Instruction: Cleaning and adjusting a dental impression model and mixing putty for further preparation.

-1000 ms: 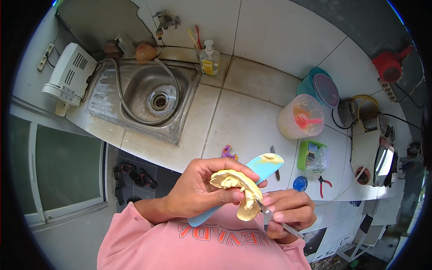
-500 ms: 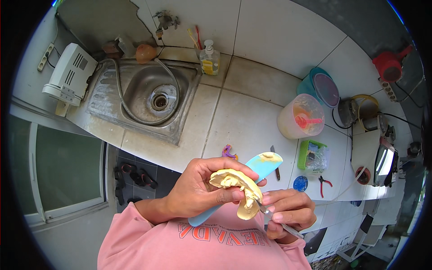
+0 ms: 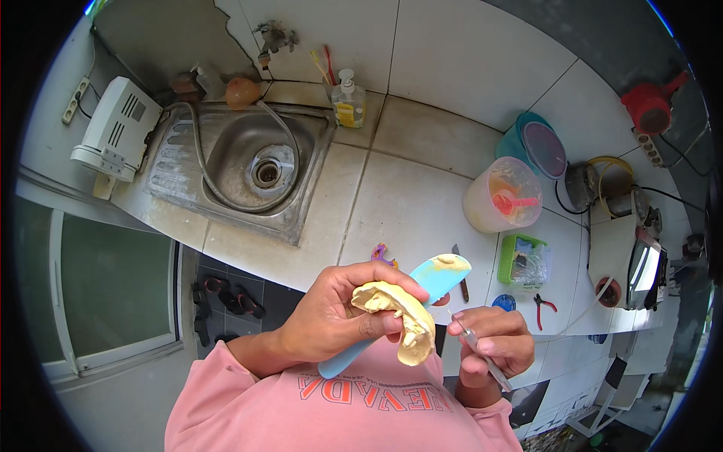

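Note:
Between the thumb and fingers of my left hand is a curved, pale yellow dental cast, its tooth-like lumps facing up. The same hand also keeps a light blue spatula beneath the cast; yellowish paste clings to the spatula's far end. My right hand is closed in a pen-like hold around a thin metal carving tool. The tool's tip points up and to the left, a small gap away from the cast's right side. Part of the cast lies hidden under my left thumb and fingers.
Ahead on the tiled counter are a steel sink, a soap bottle, a cloudy plastic tub with a red scoop, a green basket, red-handled pliers, a knife and a purple piece.
My right hand has drawn back to the right, taking the carving tool's tip off the cast. The cast has turned slightly in my left hand, which stays in nearly the same place.

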A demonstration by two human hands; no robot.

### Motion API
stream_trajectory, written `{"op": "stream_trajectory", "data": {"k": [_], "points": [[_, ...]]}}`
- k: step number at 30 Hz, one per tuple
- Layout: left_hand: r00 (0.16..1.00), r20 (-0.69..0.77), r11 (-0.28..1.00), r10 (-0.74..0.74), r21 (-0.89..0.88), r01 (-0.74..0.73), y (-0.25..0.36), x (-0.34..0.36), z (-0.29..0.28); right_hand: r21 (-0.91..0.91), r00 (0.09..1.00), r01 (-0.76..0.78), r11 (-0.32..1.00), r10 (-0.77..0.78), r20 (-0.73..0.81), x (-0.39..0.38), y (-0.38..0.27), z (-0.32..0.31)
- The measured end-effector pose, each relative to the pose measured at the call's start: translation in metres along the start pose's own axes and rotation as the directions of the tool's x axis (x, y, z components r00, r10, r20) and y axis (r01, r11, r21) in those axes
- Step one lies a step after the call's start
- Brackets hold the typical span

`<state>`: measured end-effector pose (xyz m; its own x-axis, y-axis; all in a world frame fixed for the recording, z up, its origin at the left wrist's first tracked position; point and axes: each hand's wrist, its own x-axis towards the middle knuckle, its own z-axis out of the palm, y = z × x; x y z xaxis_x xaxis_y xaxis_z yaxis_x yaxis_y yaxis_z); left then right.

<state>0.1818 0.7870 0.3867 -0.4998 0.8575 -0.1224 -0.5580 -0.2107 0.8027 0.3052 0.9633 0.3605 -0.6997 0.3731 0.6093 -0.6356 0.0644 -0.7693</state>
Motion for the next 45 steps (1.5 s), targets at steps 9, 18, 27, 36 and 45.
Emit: {"op": "stream_trajectory", "data": {"k": [9, 18, 27, 36, 45], "points": [[0.996, 0.006, 0.983, -0.085, -0.161, 0.084, -0.002, 0.004, -0.003, -0.386, 0.98, 0.15, 0.91, -0.084, 0.182, 0.008, 0.003, -0.005], [0.988, -0.102, 0.993, 0.115, 0.024, -0.113, 0.0, 0.005, 0.004, -0.406, 0.999, 0.0, 0.914, -0.02, -0.045, -0.002, -0.006, -0.014], [0.987, -0.094, 0.984, 0.133, 0.134, -0.12, -0.001, 0.001, 0.007, -0.213, 0.99, 0.021, 0.977, 0.01, 0.14, 0.023, -0.012, -0.002], [0.98, -0.053, 0.964, 0.192, 0.195, -0.178, -0.003, -0.001, 0.007, -0.272, 0.969, 0.064, 0.96, 0.005, 0.248, 0.025, -0.01, -0.002], [0.979, -0.056, 0.966, 0.196, 0.183, -0.183, -0.003, -0.002, 0.007, -0.227, 0.974, -0.005, 0.974, 0.056, 0.218, 0.024, -0.013, 0.0]]}}
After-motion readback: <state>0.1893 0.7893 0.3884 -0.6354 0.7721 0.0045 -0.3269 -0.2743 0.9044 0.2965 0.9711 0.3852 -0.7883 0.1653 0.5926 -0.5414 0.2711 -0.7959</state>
